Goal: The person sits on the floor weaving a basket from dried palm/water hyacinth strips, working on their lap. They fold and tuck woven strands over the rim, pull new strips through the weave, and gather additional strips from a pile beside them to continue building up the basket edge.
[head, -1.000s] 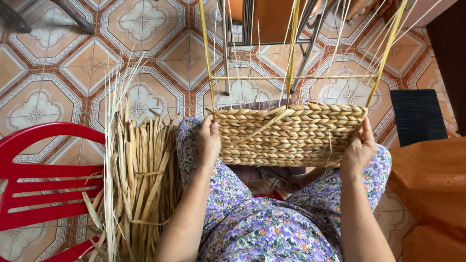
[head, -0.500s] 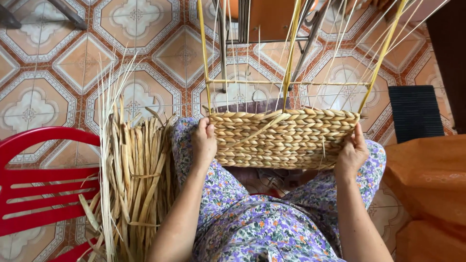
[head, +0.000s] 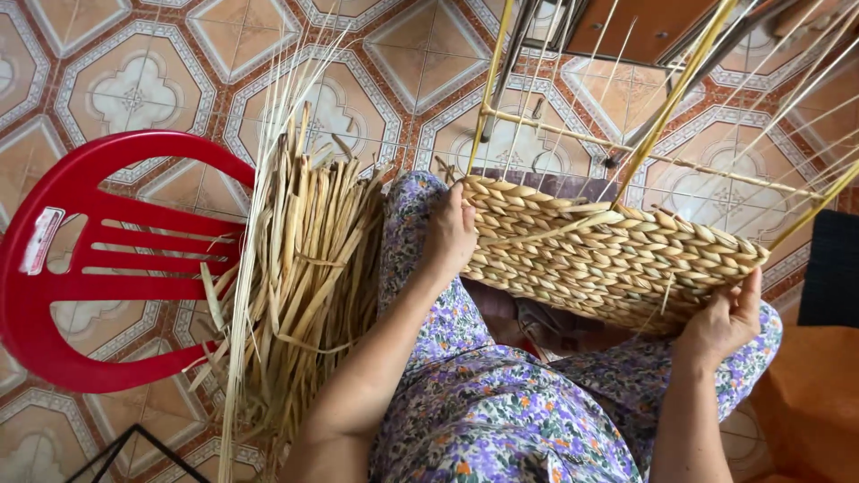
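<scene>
A half-woven straw basket (head: 608, 255) rests across my lap, which is covered in purple floral cloth. My left hand (head: 450, 231) grips the basket's left end. At the basket's right end my right hand (head: 723, 319) holds the lower corner. Thin yellow upright stakes (head: 664, 107) rise from the woven rim, tied by a horizontal rod. A loose straw strand lies diagonally over the woven face.
A bundle of dried straw stalks (head: 300, 268) leans to my left, partly over a red plastic chair (head: 89, 268). Patterned floor tiles lie all around. An orange cloth (head: 810, 402) and a dark mat (head: 830, 268) are at the right; metal legs stand behind the basket.
The view has swung to the left and tilted, so the basket now sits right of centre. Both hands keep their hold on the basket's ends.
</scene>
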